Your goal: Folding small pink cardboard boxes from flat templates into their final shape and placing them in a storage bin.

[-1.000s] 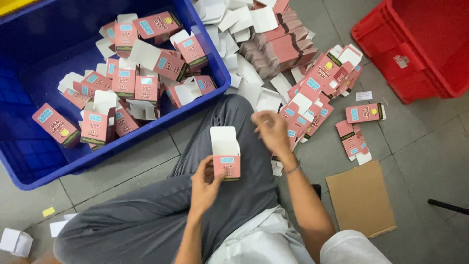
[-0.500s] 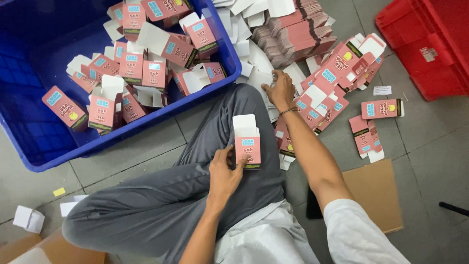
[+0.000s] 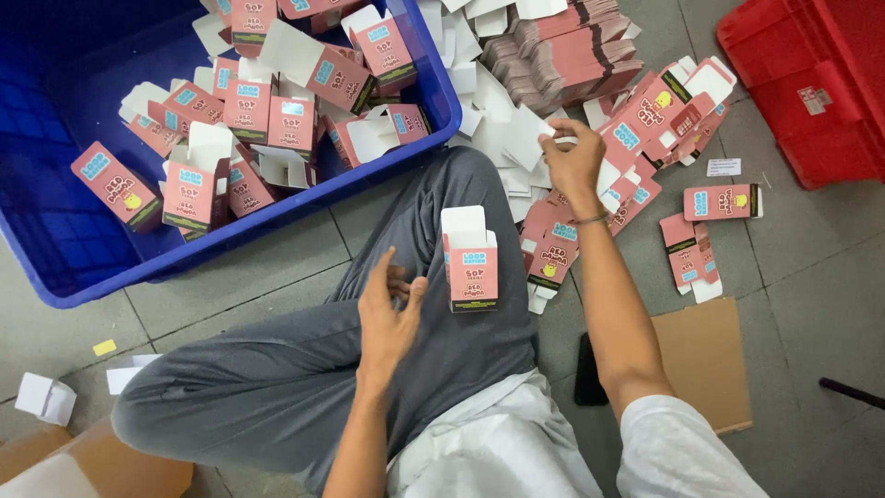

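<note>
A small pink carton (image 3: 471,261) with its white top flap open stands upright on the person's grey-trousered thigh (image 3: 442,341), and it serves as the landmark here. Just to its left, the left hand (image 3: 387,318) hovers palm-in with the fingers (image 3: 417,293) spread apart and holding nothing, close to the carton but not touching it. Up and to the right of the carton, the right hand (image 3: 573,161) reaches out over the floor, its fingers pinched together on a flat white-backed carton blank (image 3: 522,136) at the edge of a loose pile of flat pink blanks (image 3: 645,120). Beyond that pile, further from the carton, lies a neat stack of folded blanks (image 3: 572,46). To the carton's upper left sits a blue crate (image 3: 55,240) full of assembled pink cartons. Far to the upper right stands a red crate (image 3: 811,83), and to the lower right a piece of brown cardboard (image 3: 705,355) lies on the tiled floor.
</note>
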